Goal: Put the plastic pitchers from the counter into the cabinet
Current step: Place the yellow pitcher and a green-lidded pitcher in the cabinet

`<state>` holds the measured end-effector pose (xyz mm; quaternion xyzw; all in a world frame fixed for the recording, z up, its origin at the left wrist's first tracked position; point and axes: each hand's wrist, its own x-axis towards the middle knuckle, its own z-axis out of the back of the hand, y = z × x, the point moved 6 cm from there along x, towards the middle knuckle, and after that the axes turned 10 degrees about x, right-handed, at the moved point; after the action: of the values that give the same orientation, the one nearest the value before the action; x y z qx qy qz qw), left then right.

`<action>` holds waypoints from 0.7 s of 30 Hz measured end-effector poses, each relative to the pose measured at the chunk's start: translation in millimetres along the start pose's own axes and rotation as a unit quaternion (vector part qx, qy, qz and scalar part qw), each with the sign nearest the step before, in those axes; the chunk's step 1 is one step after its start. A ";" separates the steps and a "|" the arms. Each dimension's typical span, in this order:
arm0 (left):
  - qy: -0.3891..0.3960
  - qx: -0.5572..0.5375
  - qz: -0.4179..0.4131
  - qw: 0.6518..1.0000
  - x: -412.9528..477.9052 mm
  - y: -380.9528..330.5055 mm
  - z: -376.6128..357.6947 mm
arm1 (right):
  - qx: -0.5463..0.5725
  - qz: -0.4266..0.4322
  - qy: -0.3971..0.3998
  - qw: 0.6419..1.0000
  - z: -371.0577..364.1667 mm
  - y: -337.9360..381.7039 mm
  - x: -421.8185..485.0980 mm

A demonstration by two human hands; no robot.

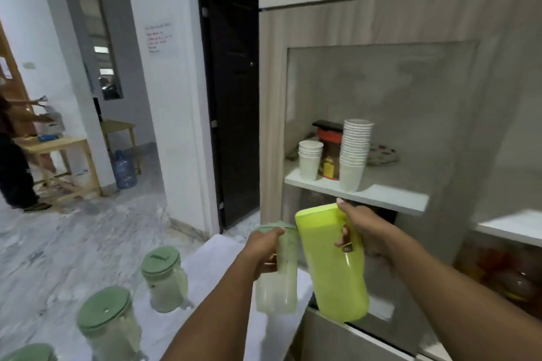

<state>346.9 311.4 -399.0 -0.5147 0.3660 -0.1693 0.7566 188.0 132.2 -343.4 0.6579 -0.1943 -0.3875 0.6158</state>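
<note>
Pitchers in transit: we hold one in each hand, both lifted clear of the worktop (223, 246) and carried in front of the open cabinet (457, 155).

Left hand (265, 246): closed around the upper part of a clear pitcher (277, 287) with a pale green lid, thumb lying on the lid rim. Body looks see-through and empty.

Right hand (362, 231): fingers curled through the handle of a lime pitcher (334, 267), thumb pressing on the lid edge. It is tilted, base swung towards us. The two pitchers are just beside each other near the top; we cannot tell if they touch.

Three more green-lidded pitchers (164, 278) stand on the worktop to the left, the nearest partly cut off by the frame edge.

Cabinet: upper shelf (381, 195) carries cup stacks (355, 152) and a jar (330, 155). The bay under it is where the pitchers are heading, we judge; its floor is mostly hidden behind the lime one.

Handling notes:
- Thin rigid plastic, apparently empty, so light; one hand each suffices.
- Smooth walls may slip, so the handle is the safer hold; the left grip on the body is less secure.
- Lids may be press-fit only, so avoid lifting by the lid.
- Not fragile, but a tilted entry could knock the shelf edge; level first.
</note>
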 end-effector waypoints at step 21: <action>0.312 0.025 -0.199 0.929 -199.8 -238.5 -533.3 | 0.076 0.142 -0.326 0.932 534.7 96.3 -304.4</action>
<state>-147.5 -9.8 -215.7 -0.4791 0.4695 -0.4775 0.5675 -381.3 -13.4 -137.1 0.5058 -0.5043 -0.4734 0.5155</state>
